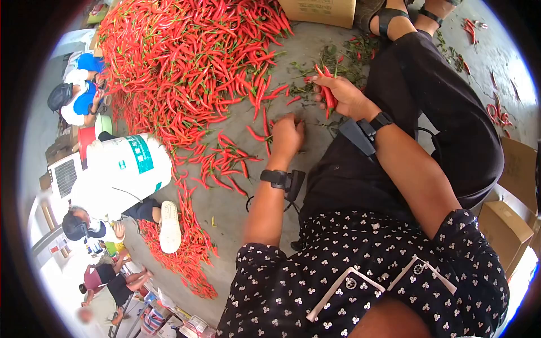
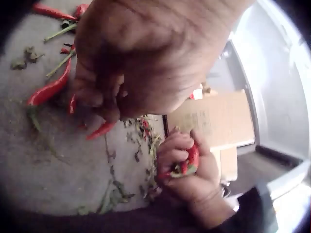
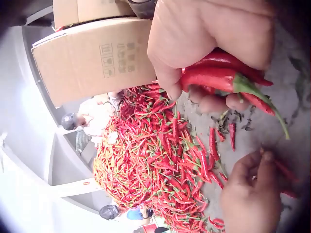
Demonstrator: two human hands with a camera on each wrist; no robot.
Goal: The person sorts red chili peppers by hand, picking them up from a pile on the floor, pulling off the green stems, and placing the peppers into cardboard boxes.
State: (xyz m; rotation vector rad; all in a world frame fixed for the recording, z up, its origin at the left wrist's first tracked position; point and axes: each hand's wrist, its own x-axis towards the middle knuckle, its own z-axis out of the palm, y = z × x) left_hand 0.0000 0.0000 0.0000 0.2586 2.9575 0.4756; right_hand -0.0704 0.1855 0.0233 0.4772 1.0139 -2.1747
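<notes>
My right hand (image 1: 344,97) grips several red chillies (image 3: 209,78) with green stems, fingers curled round them. Left of it in the head view, my left hand (image 1: 287,137) is low over the grey floor, beside loose chillies. In the left wrist view its curled fingers come close to a red chilli (image 2: 101,130); whether they touch it is hidden. The right wrist view shows the left hand (image 3: 252,191) with thumb and forefinger tips close together, and nothing clearly held. A large heap of red chillies (image 1: 186,62) lies beyond and left of both hands.
Leaf and stem scraps (image 1: 332,59) lie beyond the right hand. A cardboard box (image 1: 321,11) stands at the top, more boxes (image 1: 504,231) at the right. My crossed legs (image 1: 451,112) are close by. On the left, a person in white (image 1: 124,174) sits beside a smaller chilli pile (image 1: 183,253).
</notes>
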